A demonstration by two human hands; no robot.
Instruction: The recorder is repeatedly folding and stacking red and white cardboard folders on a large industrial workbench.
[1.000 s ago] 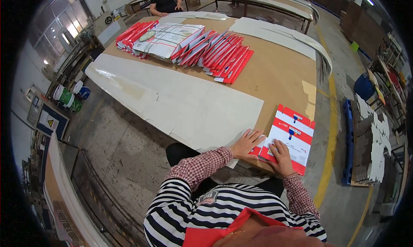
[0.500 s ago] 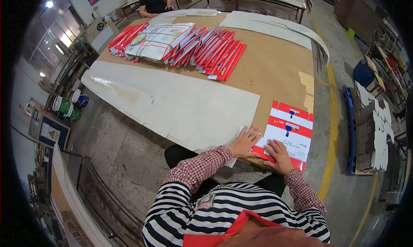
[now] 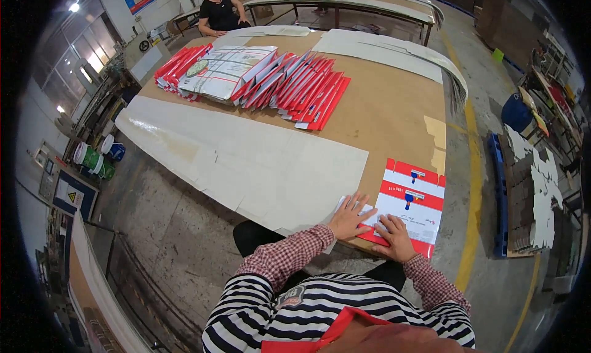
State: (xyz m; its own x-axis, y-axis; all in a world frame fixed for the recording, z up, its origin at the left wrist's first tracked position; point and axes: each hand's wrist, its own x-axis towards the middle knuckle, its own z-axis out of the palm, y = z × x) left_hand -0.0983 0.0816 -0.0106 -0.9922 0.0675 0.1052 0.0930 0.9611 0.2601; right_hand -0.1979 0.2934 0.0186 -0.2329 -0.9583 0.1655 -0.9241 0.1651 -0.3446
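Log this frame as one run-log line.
left hand: flat on carton blank's near-left corner | right hand: flat on red-and-white carton blank | blank: flat on table | far: fanned stack of blanks

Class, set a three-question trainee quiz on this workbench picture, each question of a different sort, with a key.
1. True or false: both hands press on the flat red-and-white printed carton sheet.
2. The fanned stack of red-and-white sheets lies: A) at the table's far end, B) on the floor, C) under the left hand.
3. Which hand lies nearer the brown table's right edge?

Key: 1 true; 2 A; 3 the right hand.
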